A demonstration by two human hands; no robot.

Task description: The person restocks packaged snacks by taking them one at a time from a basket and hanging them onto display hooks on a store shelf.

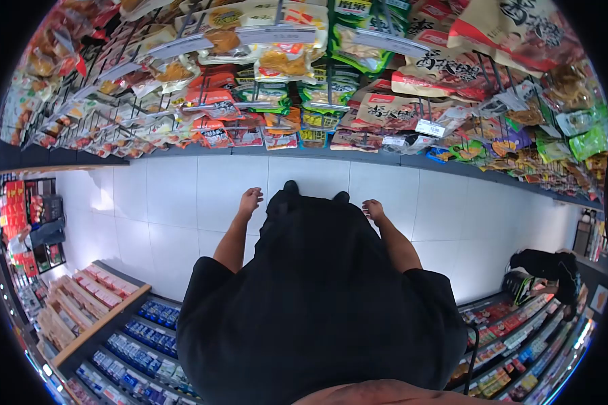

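Observation:
My left hand [251,200] hangs low beside my body over the tiled floor, its fingers loosely bent and apart, with nothing in it. On the other side, my right hand [372,210] hangs close to my dark clothing [317,270], fingers relaxed and holding nothing that I can see. Neither touches the goods. Ahead is a rack of hanging snack packs: red-and-cream bags [446,71], green packs [361,50] and clear-fronted packs of brown food [284,61]. My shoes [290,186] point toward this rack.
Pale floor tiles [172,192] run between the rack's dark base edge [277,152] and the shelves behind me. Blue packs [145,337] and a wooden-edged display [105,324] stand behind left. Another person in black [554,270] is at the shelves behind right. Red boxes [13,206] stand far left.

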